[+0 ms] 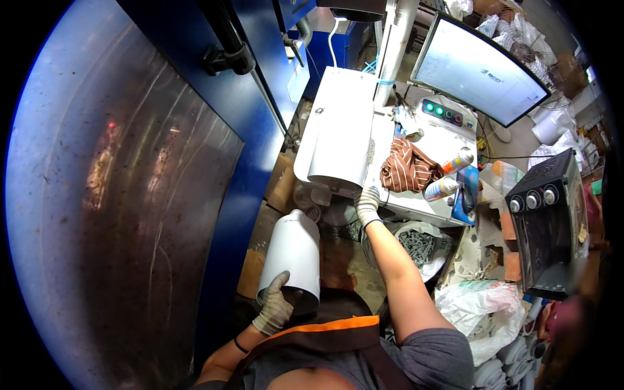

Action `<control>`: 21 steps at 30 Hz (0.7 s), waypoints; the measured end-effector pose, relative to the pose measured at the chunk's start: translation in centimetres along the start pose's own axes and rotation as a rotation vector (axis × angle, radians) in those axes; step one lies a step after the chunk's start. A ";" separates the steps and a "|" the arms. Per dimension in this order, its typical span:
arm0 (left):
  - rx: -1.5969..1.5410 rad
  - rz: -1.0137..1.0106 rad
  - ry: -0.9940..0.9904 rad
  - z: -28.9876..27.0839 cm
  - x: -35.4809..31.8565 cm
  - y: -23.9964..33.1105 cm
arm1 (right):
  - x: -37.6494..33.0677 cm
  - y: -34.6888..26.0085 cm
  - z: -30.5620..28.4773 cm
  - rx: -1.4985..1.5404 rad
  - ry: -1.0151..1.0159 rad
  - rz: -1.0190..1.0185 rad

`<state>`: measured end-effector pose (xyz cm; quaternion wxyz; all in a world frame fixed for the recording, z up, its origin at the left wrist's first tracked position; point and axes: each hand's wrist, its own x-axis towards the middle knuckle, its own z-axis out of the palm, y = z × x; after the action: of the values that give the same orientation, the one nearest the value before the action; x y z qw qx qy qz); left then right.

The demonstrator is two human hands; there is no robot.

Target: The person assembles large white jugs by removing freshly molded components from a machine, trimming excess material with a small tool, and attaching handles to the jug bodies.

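Fabric of a grey shirt and an orange-edged apron strap [338, 325] is filling the bottom centre of the frame. Just above it, the left hand [274, 305], wearing a knit work glove, is gripping the open lower rim of a white bottle-shaped vessel [294, 253], fingers curled around the edge. The vessel is smooth, matte white, wide at the base and narrowing to a rounded neck that is pointing up the frame; its inside is looking dark at the open end. It is sitting left of centre, slightly tilted.

The right hand [368, 203], also gloved, is reaching up at the centre of the frame and touching the lower edge of a curved white sheet-metal cover [341, 130]; whether its fingers are closing on that edge is not clear.

Beyond it, a white machine top [442, 146] is carrying a striped brown rag [406, 169], two spray cans [448, 175] and a row of green and red lamps [443, 112]. A monitor [478, 68] is glowing at the upper right. A black oven-like box with knobs [546, 221] is standing at the right, with white plastic bags [484, 305] below it. A large scratched steel panel [110, 195] and blue machine frame [237, 97] are filling the left.
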<state>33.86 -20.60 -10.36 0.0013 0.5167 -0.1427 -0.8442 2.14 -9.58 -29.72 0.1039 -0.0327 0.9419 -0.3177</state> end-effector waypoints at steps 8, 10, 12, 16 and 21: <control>0.020 0.092 -0.059 -0.9 3.4 -2.1 | -15.1 6.6 -6.5 0.288 -0.741 -0.313; -0.060 0.007 -0.049 1.6 2.6 -3.3 | -22.1 5.1 -11.7 0.336 -1.131 -0.076; -0.034 -0.150 -0.129 2.0 3.3 -6.2 | -27.1 4.0 -13.5 0.464 -1.152 0.273; 0.575 -0.484 -0.510 4.6 0.1 -11.6 | -34.2 10.4 -11.8 0.306 -0.279 0.138; 1.497 -0.070 -1.172 12.9 -0.7 -11.3 | -44.5 19.3 -11.7 0.381 0.164 0.375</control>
<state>24.53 -6.59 -6.97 -0.4270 -0.1183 -0.6090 -0.6579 43.15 18.37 -24.58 0.0885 0.1882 0.8601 -0.4659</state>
